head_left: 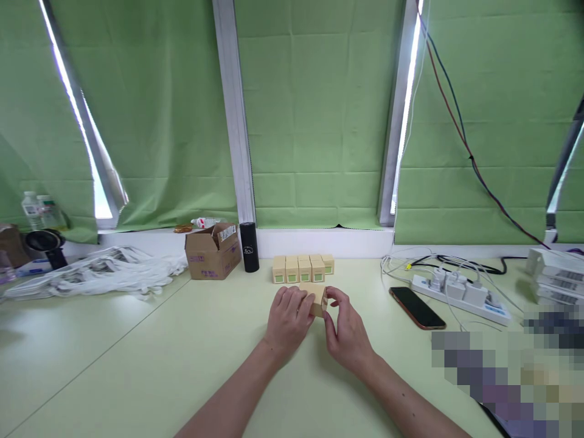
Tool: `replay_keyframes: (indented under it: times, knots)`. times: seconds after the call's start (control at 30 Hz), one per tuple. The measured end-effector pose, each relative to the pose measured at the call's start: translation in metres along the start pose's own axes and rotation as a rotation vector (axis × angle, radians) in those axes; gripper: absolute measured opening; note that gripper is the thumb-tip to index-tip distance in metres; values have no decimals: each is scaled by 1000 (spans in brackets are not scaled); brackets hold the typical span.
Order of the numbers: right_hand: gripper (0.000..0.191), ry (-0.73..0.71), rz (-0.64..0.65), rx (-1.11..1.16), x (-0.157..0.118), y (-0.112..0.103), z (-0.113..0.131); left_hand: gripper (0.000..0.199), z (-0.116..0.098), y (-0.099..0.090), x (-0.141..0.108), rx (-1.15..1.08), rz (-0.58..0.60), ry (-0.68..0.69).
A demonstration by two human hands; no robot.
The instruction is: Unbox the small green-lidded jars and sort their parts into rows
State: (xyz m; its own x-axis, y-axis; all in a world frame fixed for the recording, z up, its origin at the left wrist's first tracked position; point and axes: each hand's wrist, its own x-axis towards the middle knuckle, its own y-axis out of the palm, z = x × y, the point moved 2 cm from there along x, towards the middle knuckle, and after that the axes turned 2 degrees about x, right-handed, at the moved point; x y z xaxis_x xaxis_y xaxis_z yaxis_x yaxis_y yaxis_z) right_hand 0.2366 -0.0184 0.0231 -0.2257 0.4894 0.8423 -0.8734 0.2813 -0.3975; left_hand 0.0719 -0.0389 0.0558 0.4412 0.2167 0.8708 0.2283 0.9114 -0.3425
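Observation:
Between my hands is a small tan cardboard box [318,299], lying just in front of a group of similar boxes. My left hand [291,316] wraps over its left part, fingers closed on it. At the box's right end, my right hand [345,328] has its thumb and index finger pinched on the end. Behind them, several small tan boxes [298,269] with green-edged labels stand side by side on the pale green table [205,377]. The underside of the held box is hidden.
An open brown carton [212,252] and a black cylinder [249,247] stand at the back left, beside white strips [100,274]. To the right are a phone [417,308], a power strip [460,298] with cables and stacked white boxes [557,275]. A pixelated area covers the lower right.

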Motion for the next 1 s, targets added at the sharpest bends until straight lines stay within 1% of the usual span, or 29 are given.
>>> replay_keyframes:
  times: [0.17, 0.3, 0.47, 0.63, 0.8, 1.0]
  knots:
    - [45, 34, 39, -22, 1, -1, 0, 35, 0, 0, 0, -7, 45, -6]
    - [45, 65, 67, -29, 1, -2, 0, 34, 0, 2, -3, -11, 110, -16]
    - [49, 72, 95, -41, 1, -2, 2, 35, -1, 6, -7, -48, 176, -17]
    - [54, 129, 133, -41, 1, -1, 4, 30, -4, 6, -5, -44, 250, 7]
    - [51, 183, 133, -56, 0, 1, 0, 28, -6, 8, -4, -76, 334, -27]
    - [47, 203, 127, -84, 0, 5, -4, 26, -5, 15, -8, -122, 379, -55]
